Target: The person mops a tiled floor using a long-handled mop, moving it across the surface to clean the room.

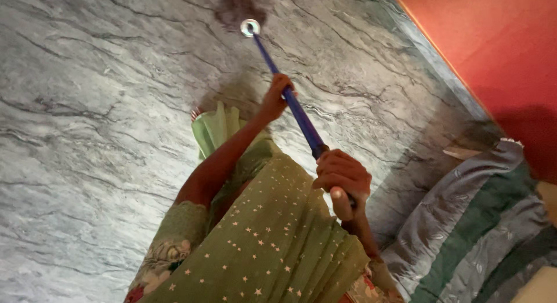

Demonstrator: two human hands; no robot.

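Floor: grey veined marble fills the view, a red wall along its right edge.
Near: green star-dotted garment; striped quilt at lower right.
Right hand: fist closed round the upper end of the blue mop handle.
Left hand: fingers wrapped round the handle farther down.
Far: the handle meets a round white fitting on a dark mop head on the floor.
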